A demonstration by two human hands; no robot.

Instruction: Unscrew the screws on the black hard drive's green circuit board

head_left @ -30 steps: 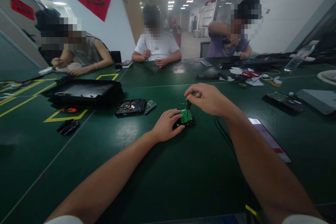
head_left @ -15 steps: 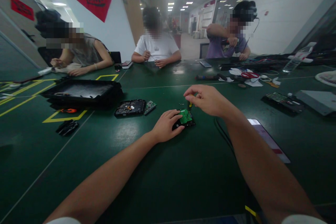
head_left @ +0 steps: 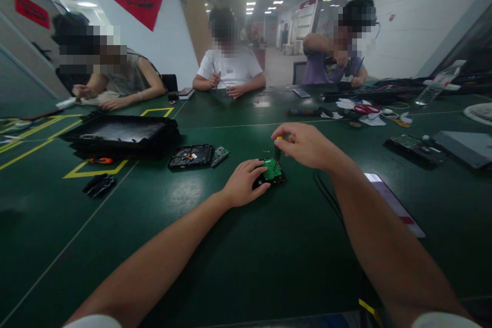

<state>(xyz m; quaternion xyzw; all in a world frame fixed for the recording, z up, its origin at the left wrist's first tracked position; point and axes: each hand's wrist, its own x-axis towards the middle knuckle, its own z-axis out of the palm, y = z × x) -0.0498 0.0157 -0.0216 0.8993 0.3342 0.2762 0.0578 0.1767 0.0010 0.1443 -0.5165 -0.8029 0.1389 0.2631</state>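
A small black hard drive (head_left: 283, 180) with a green circuit board (head_left: 273, 168) facing up lies flat on the table. My left hand (head_left: 243, 183) grips its left side, fingers over the top and thumb along the near edge. My right hand (head_left: 309, 146) is closed around a screwdriver (head_left: 277, 152) with a yellow and dark handle. The screwdriver stands nearly upright, its tip down at the green board; the exact contact point is too small to make out. Several tiny screws (head_left: 265, 151) lie just beyond the drive.
To the left are another black drive (head_left: 191, 158), a loose circuit board (head_left: 220, 156) and stacked black trays (head_left: 121, 133). A phone (head_left: 395, 205) and a cable (head_left: 328, 196) lie near my right forearm. Further right sits another drive (head_left: 415, 150). Three people work across the table.
The screwdriver's handle has turned a little in my right hand, its yellow part now showing differently. My left hand and the hard drive stay in place.
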